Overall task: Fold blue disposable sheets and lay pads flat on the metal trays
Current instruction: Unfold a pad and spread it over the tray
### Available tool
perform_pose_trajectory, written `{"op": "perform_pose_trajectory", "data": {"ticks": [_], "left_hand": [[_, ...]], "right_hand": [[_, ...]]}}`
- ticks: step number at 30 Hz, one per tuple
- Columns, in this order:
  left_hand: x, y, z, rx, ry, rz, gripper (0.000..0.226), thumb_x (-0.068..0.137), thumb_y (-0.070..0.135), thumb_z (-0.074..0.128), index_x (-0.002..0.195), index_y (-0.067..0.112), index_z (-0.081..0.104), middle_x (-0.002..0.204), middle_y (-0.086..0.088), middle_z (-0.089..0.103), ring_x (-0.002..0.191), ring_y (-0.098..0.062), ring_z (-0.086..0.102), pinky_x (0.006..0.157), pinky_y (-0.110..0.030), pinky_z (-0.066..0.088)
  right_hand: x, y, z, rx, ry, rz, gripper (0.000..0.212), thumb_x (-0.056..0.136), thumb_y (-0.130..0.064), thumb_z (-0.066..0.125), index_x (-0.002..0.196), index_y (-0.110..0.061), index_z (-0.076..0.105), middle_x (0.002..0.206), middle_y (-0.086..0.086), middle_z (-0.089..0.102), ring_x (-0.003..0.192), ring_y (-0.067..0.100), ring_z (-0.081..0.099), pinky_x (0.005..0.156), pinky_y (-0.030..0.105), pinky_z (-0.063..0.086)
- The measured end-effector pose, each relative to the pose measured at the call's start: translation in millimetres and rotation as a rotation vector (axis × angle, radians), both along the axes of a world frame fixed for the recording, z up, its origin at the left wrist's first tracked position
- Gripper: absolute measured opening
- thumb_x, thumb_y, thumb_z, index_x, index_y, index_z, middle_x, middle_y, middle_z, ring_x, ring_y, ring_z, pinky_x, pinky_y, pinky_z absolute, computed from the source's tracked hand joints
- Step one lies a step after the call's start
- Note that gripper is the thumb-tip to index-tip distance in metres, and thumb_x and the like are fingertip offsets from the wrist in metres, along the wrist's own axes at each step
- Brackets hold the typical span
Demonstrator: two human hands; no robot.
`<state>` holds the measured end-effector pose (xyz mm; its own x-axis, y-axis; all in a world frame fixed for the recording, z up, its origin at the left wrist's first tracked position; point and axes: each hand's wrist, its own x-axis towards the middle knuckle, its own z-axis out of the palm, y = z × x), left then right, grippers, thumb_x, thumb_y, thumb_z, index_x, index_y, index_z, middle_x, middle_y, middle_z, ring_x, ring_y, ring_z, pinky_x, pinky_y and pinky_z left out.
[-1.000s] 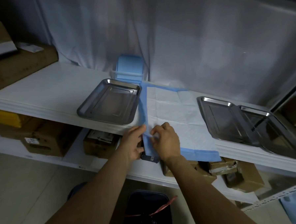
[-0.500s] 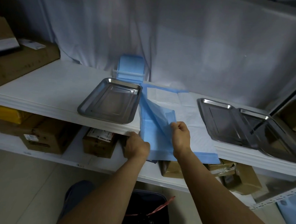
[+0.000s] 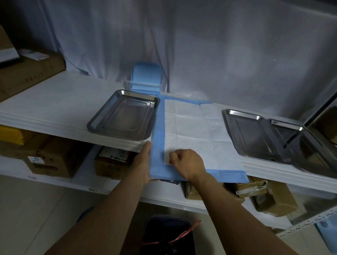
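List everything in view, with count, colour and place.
shelf: one, white, across the middle
metal trays: three, silver, on the shelf; one left, two overlapping right
pad: one, white with blue border, between the trays, near edge overhanging
blue sheets: one stack, blue, behind the left tray
cardboard boxes: several, brown, lower shelf and upper left
bin: one, black, floor
drape: one, white, behind the shelf
left hand: one, at the pad's left edge, fingers hidden
right hand: one, pinches the pad's near left part
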<state>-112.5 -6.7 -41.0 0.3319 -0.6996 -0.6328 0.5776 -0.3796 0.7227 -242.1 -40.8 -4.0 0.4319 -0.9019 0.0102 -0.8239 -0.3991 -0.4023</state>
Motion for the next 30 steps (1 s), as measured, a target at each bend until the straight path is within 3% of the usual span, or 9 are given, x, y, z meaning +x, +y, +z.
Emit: {"op": "perform_pose_trajectory", "data": {"ticks": [3, 7, 10, 13, 18, 22, 25, 27, 30], "left_hand": [[-3.6, 4.0, 5.8, 0.020, -0.037, -0.128, 0.045, 0.087, 0.032, 0.064, 0.121, 0.007, 0.051, 0.091, -0.011, 0.057, 0.078, -0.024, 0.057, 0.061, -0.037, 0.051], [-4.5, 6.9, 4.7, 0.028, -0.107, -0.180, 0.042, 0.088, 0.006, 0.062, 0.127, -0.001, 0.047, 0.087, -0.010, 0.052, 0.075, -0.021, 0.052, 0.061, -0.035, 0.050], [-4.1, 7.2, 1.3, -0.001, -0.037, -0.159, 0.038, 0.088, 0.016, 0.064, 0.121, 0.005, 0.049, 0.093, -0.011, 0.055, 0.082, -0.026, 0.057, 0.075, -0.045, 0.052], [-6.6, 6.3, 0.6, 0.029, 0.041, -0.164, 0.040, 0.085, 0.030, 0.068, 0.114, 0.008, 0.052, 0.104, -0.014, 0.059, 0.092, -0.030, 0.061, 0.065, -0.041, 0.054], [-19.3, -13.1, 12.5, 0.018, -0.592, 0.044, 0.034, 0.085, 0.013, 0.058, 0.117, 0.003, 0.052, 0.110, -0.015, 0.058, 0.088, -0.028, 0.054, 0.077, -0.040, 0.050], [-14.5, -20.4, 58.0, -0.364, -0.648, 0.164, 0.026, 0.090, 0.008, 0.047, 0.113, 0.014, 0.057, 0.104, 0.000, 0.056, 0.094, -0.016, 0.052, 0.083, -0.031, 0.043], [-3.1, -29.0, 78.0, -0.486, -0.531, 0.001, 0.032, 0.086, -0.002, 0.045, 0.104, 0.022, 0.057, 0.089, 0.006, 0.057, 0.084, -0.010, 0.053, 0.078, -0.027, 0.045], [1.9, -33.3, 73.5, -0.465, -0.698, -0.171, 0.034, 0.081, -0.006, 0.050, 0.105, 0.016, 0.058, 0.093, 0.000, 0.059, 0.087, -0.014, 0.054, 0.077, -0.029, 0.045], [6.8, -37.4, 65.6, -0.344, -0.973, -0.099, 0.024, 0.083, -0.010, 0.054, 0.106, -0.003, 0.059, 0.103, -0.020, 0.062, 0.092, -0.027, 0.057, 0.078, -0.032, 0.044]], "right_hand": [[-11.0, -4.6, -1.6, -0.018, 0.080, -0.079, 0.031, 0.095, -0.029, 0.041, 0.094, -0.010, 0.067, 0.100, 0.010, 0.068, 0.095, 0.029, 0.061, 0.086, 0.037, 0.048], [-54.9, -18.9, -6.3, 0.045, 0.003, -0.502, 0.032, 0.093, -0.029, 0.040, 0.108, -0.012, 0.064, 0.115, 0.012, 0.061, 0.109, 0.030, 0.054, 0.093, 0.039, 0.045], [-95.4, -25.9, -6.1, -0.006, -0.150, -0.857, 0.041, 0.091, -0.033, 0.048, 0.125, -0.011, 0.052, 0.129, 0.016, 0.045, 0.121, 0.034, 0.041, 0.098, 0.046, 0.039], [-125.2, -33.3, -4.0, 0.197, -0.440, -1.091, 0.052, 0.087, -0.038, 0.055, 0.127, -0.006, 0.044, 0.129, 0.019, 0.048, 0.116, 0.037, 0.049, 0.096, 0.050, 0.045], [-133.0, -37.5, 10.1, 0.253, -0.802, -0.902, 0.025, 0.092, -0.007, 0.052, 0.117, -0.007, 0.055, 0.103, 0.015, 0.056, 0.075, 0.024, 0.053, 0.053, 0.026, 0.043], [-121.0, -48.3, 46.0, 0.359, -1.279, -0.646, 0.014, 0.089, 0.002, 0.053, 0.097, -0.001, 0.063, 0.097, 0.016, 0.059, 0.077, 0.023, 0.062, 0.057, 0.023, 0.053], [-117.2, -55.8, 61.6, 0.291, -1.124, -0.568, 0.027, 0.085, 0.011, 0.056, 0.109, -0.001, 0.062, 0.093, 0.012, 0.062, 0.081, 0.021, 0.060, 0.076, 0.027, 0.054], [-116.3, -61.0, 57.0, 0.124, -0.856, -0.599, 0.026, 0.083, 0.011, 0.057, 0.098, -0.008, 0.066, 0.094, 0.014, 0.066, 0.084, 0.024, 0.061, 0.087, 0.034, 0.052], [-117.7, -65.0, 60.6, -0.033, -0.606, -0.660, 0.013, 0.084, -0.007, 0.064, 0.094, -0.011, 0.070, 0.086, 0.009, 0.067, 0.082, 0.024, 0.062, 0.081, 0.031, 0.051]]}}
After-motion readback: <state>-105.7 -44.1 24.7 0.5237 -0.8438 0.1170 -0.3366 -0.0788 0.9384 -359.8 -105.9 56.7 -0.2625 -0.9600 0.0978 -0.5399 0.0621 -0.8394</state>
